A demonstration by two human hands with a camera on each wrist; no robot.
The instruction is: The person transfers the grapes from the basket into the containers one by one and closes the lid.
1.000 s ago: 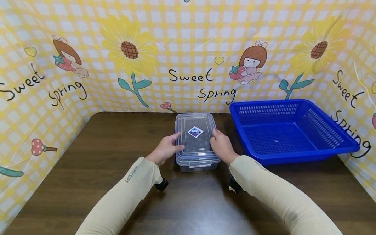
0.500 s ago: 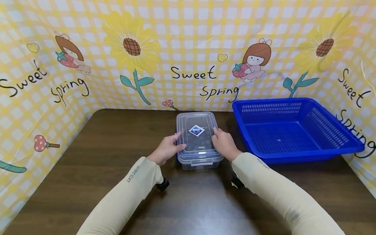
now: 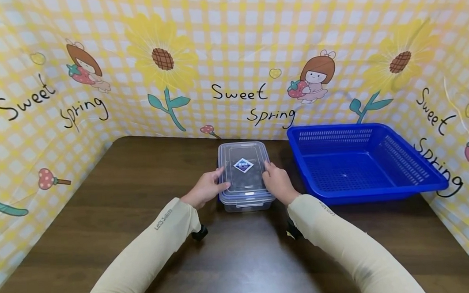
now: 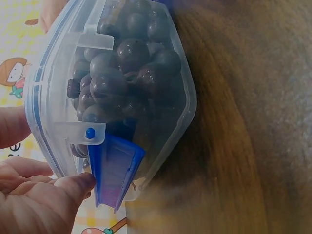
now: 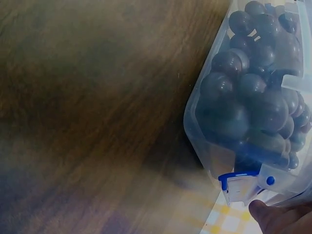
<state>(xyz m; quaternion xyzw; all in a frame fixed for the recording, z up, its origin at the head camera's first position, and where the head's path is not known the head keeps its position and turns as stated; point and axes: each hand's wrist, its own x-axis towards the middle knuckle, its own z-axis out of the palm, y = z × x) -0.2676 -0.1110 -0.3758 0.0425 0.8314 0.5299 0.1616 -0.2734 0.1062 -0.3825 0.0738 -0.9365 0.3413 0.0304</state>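
We see a clear box (image 3: pixel 244 176) standing on the table (image 3: pixel 102 206), near the middle of its back edge, lid on, with a diamond label (image 3: pixel 243 165) on top. Our left hand (image 3: pixel 205 188) holds the box's left side, fingers curled over the lid edge; the left wrist view shows a fingertip (image 4: pixel 80 183) touching the blue clip (image 4: pixel 114 173), which stands swung out from the wall. Our right hand (image 3: pixel 276 183) holds the right side the same way, and its wrist view shows a fingertip (image 5: pixel 265 212) just beside the other clip (image 5: pixel 239 185). Dark round fruit (image 4: pixel 124 73) fills the box. A blue basket (image 3: pixel 403 186) sits just beside the box, toward the back right corner.
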